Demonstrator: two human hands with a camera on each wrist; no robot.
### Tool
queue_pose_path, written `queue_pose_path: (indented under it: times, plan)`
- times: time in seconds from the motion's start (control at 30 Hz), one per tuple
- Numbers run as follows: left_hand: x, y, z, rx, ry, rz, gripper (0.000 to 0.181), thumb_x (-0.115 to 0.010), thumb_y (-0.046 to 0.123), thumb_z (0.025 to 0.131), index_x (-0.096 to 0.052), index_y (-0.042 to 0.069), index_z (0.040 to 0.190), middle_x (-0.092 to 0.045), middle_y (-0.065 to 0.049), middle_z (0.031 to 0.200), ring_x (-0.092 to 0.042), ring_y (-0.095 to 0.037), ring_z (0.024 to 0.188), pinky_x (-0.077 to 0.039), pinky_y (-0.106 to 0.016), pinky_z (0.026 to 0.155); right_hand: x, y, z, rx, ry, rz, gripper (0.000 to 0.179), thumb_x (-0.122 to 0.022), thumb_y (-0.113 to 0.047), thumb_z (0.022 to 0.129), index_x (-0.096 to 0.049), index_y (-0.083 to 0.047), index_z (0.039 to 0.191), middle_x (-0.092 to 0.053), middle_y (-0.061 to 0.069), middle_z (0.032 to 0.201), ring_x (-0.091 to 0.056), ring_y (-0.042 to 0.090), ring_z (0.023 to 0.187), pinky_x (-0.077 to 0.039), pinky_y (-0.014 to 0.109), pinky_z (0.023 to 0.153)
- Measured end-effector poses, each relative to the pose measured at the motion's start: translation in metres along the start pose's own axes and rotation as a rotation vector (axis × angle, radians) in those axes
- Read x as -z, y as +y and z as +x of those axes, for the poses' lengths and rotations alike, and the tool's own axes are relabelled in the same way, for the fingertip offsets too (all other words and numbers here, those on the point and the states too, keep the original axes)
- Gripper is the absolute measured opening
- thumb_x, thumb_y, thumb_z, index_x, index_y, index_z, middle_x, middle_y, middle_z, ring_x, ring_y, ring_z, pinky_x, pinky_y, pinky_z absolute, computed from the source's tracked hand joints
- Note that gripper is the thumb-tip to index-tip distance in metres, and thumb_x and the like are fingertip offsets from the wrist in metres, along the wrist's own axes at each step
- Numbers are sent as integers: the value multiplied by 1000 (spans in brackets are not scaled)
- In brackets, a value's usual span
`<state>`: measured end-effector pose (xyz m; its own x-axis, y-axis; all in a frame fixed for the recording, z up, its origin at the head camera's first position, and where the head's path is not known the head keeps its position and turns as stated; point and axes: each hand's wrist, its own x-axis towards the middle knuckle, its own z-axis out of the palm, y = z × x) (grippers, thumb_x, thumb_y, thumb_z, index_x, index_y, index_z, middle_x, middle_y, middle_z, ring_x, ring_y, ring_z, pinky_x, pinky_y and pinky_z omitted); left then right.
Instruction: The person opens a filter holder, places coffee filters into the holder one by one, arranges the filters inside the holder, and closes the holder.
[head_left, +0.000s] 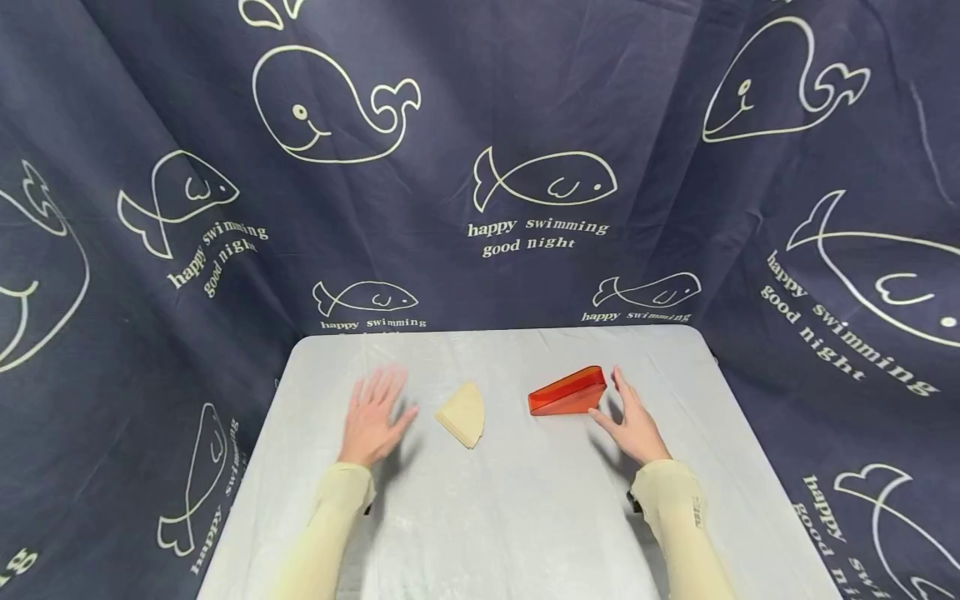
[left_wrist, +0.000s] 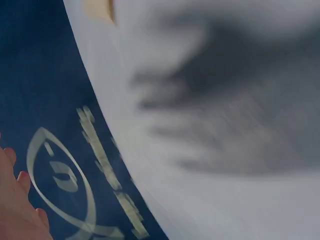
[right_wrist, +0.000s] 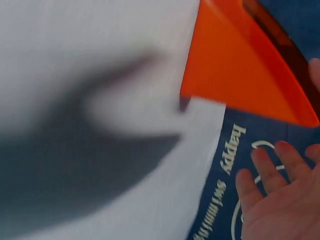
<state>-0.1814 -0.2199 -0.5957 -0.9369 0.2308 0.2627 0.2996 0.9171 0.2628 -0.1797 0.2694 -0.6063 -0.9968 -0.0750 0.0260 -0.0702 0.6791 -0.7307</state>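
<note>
A stack of tan cone coffee filters (head_left: 462, 414), fan-shaped, lies on the white table. To its right sits a translucent orange-red wedge-shaped holder (head_left: 568, 393), which looks large in the right wrist view (right_wrist: 235, 65). My left hand (head_left: 372, 421), blurred, hovers left of the filters with its fingers spread and nothing in them. My right hand (head_left: 633, 423) is at the holder's right end, thumb and fingers apart and fairly straight. Its thumb tip overlaps the holder's near corner; whether it touches, I cannot tell. Only fingers of the left hand (left_wrist: 20, 205) show in the left wrist view.
A white-covered table (head_left: 495, 517) with rounded far corners spreads under both hands. Dark blue curtain cloth (head_left: 480, 100) with whale and fish drawings hangs behind it and at both sides. Shadows of the hands fall on the tabletop.
</note>
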Motion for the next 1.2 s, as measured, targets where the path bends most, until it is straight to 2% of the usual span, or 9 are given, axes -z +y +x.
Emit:
queue_pose_path:
  times: [0.1,0.2,0.33,0.47,0.57,0.77,0.9,1.07,1.2]
  plan:
    - [-13,37,23,-80,-50,1,72,-49,54,104,-26,24,165,-30,-5,170,-23,-30,159,-9,-55,129,-7,-1,8,-31,-32,90,100,-72,-25,98,-1,-10,167,-22,26,168,-28,48,152,-23,66,121]
    - [-25,79,41,-158,-71,-10,71,-54,48,104,-26,24,165,-30,-3,170,-27,-28,158,-16,-53,128,-12,-1,16,-65,-51,178,95,-71,-9,97,-6,-7,166,-27,28,166,-29,49,151,-22,62,124]
    - [-35,125,63,-269,-110,-7,71,-59,41,104,-27,24,165,-33,-1,169,-36,-26,154,-28,-51,125,-20,-4,29,-124,-40,246,85,-67,0,95,-18,-6,163,-39,27,158,-35,48,148,-25,61,123]
    - [-45,162,86,-386,-146,14,68,-55,43,106,-26,27,165,-34,2,168,-40,-22,152,-35,-42,123,-28,-5,39,-171,8,232,76,-65,2,92,-27,-7,158,-50,27,149,-45,46,141,-35,61,117]
    - [-50,186,100,-438,-167,5,66,-56,43,106,-29,30,164,-36,4,168,-45,-21,148,-39,-38,119,-32,-5,42,-185,49,205,69,-63,2,91,-34,-5,153,-54,29,143,-49,47,135,-39,61,113]
    - [-58,224,116,-481,-196,6,66,-60,40,104,-32,34,163,-37,7,167,-52,-23,141,-51,-39,107,-38,-4,44,-191,72,153,57,-60,-4,93,-39,-1,147,-51,32,146,-46,50,138,-36,64,114]
    - [-65,243,123,-521,-205,30,65,-61,41,104,-33,37,162,-35,10,168,-54,-22,138,-56,-37,96,-44,-1,46,-173,94,132,64,-60,-8,90,-39,0,150,-49,33,149,-46,51,139,-36,62,116]
    - [-74,256,125,-544,-209,76,60,-68,29,101,-45,35,156,-38,10,166,-58,-16,130,-58,-31,85,-49,0,45,-164,81,91,68,-59,-13,92,-35,8,153,-45,36,151,-44,52,140,-35,61,118]
    - [-77,259,125,-534,-209,70,60,-74,18,97,-52,33,151,-44,7,162,-59,-17,124,-59,-30,87,-50,-2,49,-160,87,53,65,-58,-11,91,-40,9,150,-48,36,148,-46,53,138,-36,62,116]
